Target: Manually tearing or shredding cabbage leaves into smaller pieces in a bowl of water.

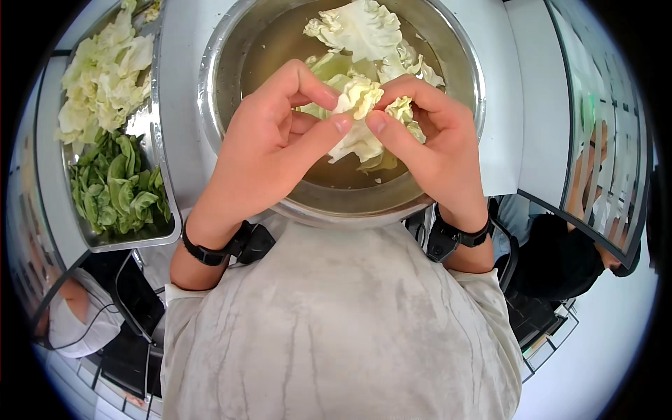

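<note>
Between my two hands, above a steel basin [210,89] of cloudy water [268,44], is a crinkled pale-yellow cabbage leaf piece [360,97]. My left hand [273,131] pinches its left side between thumb and forefinger. Thumb and forefinger of my right hand [433,131] grip the right side, and a second curly leaf bit [400,109] shows among the right fingers. Larger torn cabbage leaves [362,29] float at the far side of the water. More pale leaf [359,144] lies below my fingertips, partly hidden by them.
At the left a steel tray [170,210] holds torn cabbage [105,79] and green leafy vegetables [118,184]. Transparent partitions [604,131] stand on both sides. A person in black [556,257] sits at the right, another in white [84,315] at the left.
</note>
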Available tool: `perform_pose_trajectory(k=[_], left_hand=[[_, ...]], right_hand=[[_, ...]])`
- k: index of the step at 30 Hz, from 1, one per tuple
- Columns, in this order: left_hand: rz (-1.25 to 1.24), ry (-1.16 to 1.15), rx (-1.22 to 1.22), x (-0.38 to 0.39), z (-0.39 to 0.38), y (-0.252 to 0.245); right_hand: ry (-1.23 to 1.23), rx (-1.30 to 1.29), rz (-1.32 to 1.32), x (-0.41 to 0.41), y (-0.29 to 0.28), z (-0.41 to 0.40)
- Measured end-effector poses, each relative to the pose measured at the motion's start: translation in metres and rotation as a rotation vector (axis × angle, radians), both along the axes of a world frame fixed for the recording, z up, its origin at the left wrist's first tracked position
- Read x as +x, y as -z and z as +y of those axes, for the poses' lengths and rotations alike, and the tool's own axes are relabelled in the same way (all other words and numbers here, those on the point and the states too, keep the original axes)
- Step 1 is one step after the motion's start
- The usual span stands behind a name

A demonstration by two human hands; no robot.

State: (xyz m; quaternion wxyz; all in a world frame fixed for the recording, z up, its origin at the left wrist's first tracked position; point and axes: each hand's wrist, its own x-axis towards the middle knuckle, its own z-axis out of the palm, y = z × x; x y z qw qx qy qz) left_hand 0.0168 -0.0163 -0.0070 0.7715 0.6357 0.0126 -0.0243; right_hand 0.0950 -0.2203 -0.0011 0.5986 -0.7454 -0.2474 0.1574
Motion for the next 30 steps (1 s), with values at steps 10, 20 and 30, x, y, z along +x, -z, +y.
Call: perform_pose_trajectory(k=[10, 20, 30], left_hand=[[0.015, -0.022, 0.056, 0.001, -0.004, -0.005], [0.063, -0.014, -0.083, 0.001, -0.002, -0.007], [-0.018, -0.114, -0.022, -0.001, -0.005, -0.001]], right_hand=[[-0.023, -0.059, -0.247, 0.002, -0.002, 0.004], [-0.023, -0.004, -0.200, 0.001, -0.001, 0.002], [-0.052, 0.016, -0.279, 0.001, -0.005, 0.005]])
